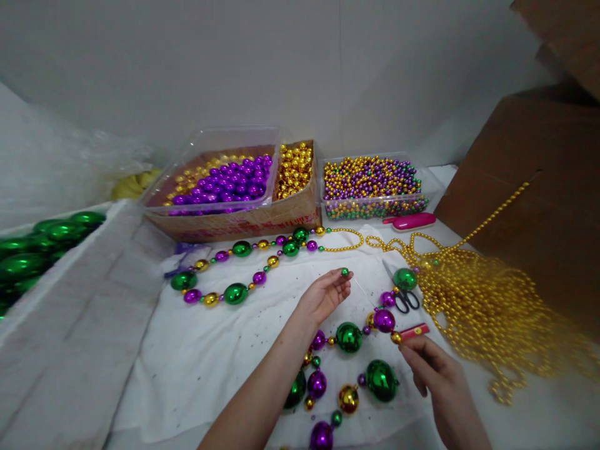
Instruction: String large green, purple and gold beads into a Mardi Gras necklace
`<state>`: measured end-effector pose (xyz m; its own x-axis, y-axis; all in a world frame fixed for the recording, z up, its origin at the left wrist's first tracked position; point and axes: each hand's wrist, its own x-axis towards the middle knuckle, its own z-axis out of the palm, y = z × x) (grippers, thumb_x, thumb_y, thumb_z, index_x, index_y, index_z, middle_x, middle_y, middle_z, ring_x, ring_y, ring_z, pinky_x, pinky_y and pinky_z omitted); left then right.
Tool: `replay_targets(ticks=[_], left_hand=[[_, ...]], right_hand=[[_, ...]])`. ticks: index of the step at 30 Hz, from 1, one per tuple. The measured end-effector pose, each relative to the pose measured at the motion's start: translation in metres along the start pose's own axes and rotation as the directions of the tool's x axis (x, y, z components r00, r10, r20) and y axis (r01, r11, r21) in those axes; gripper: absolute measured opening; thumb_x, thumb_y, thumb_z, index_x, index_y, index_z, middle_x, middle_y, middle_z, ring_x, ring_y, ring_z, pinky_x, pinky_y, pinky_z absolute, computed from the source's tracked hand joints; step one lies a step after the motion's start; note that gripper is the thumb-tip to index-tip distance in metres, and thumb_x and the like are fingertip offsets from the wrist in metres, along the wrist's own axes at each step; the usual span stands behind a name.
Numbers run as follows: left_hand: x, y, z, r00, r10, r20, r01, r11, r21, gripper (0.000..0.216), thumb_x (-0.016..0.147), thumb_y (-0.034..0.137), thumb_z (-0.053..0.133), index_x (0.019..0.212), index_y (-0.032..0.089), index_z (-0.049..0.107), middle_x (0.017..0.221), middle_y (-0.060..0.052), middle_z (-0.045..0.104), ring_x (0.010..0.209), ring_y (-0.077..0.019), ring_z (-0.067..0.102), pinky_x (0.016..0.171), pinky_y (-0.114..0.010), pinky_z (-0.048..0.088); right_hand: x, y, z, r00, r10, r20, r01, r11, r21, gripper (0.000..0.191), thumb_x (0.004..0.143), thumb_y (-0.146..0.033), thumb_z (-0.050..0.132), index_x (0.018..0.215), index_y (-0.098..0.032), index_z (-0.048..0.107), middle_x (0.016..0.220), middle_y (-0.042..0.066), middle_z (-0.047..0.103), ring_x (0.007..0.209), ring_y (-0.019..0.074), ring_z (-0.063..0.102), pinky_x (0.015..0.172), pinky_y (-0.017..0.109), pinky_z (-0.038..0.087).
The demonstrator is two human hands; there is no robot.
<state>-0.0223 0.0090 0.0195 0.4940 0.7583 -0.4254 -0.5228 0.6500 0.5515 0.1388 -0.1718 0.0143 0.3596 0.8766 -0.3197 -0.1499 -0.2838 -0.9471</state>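
Note:
My left hand (325, 295) pinches a small green bead (345, 272) at its fingertips. From there a thin thread (362, 292) slants down to a large purple bead (384, 320). My right hand (434, 369) is closed on a small gold bead (396, 337) just beside that purple one. Below and between my hands lie beads of a string, among them a large green ball (349, 337), a gold ball (348, 399) and another big green ball (382, 380). Part of the string is hidden by my left forearm.
A finished-looking bead necklace (235, 294) lies on the white cloth (187, 362). Scissors (407, 302), a red-labelled strip (416, 330) and a pink tool (414, 220) sit nearby. Behind stand bead bins (375, 201); gold bead strands (497, 312) pile up at right.

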Motion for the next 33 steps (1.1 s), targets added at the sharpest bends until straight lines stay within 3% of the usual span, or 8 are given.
replay_targets(ticks=[21,28,33], left_hand=[[-0.005,0.0,-0.004,0.999,0.035,0.021,-0.036,0.997,0.071,0.007,0.084,0.014,0.057,0.085,0.01,0.063,0.082,-0.008,0.068,0.061,-0.0114,0.062,0.058,-0.022,0.051],[-0.005,0.001,-0.006,0.996,0.051,0.075,-0.061,0.988,0.139,0.01,0.08,0.018,0.065,0.086,0.011,0.064,0.085,-0.007,0.066,0.064,-0.0102,0.061,0.06,-0.021,0.05],[-0.01,-0.002,-0.001,0.986,0.046,0.163,-0.087,0.962,0.257,0.015,0.078,0.021,0.067,0.09,0.012,0.064,0.083,-0.005,0.063,0.065,-0.0091,0.059,0.062,-0.021,0.048]], right_hand=[[-0.002,-0.004,0.002,1.0,-0.007,0.018,0.008,0.999,-0.052,0.035,0.074,-0.05,0.065,0.073,-0.015,0.061,0.061,-0.003,0.042,0.051,0.0079,0.031,0.044,0.019,0.022],[-0.002,0.0,-0.001,0.998,-0.007,0.062,0.01,0.999,-0.04,0.033,0.076,-0.049,0.065,0.074,-0.016,0.062,0.061,-0.003,0.043,0.05,0.0076,0.033,0.043,0.019,0.023],[0.003,-0.001,0.005,0.998,-0.05,0.023,0.051,0.998,-0.031,0.029,0.074,-0.045,0.067,0.072,-0.016,0.064,0.063,-0.001,0.049,0.049,0.008,0.034,0.042,0.021,0.025]])
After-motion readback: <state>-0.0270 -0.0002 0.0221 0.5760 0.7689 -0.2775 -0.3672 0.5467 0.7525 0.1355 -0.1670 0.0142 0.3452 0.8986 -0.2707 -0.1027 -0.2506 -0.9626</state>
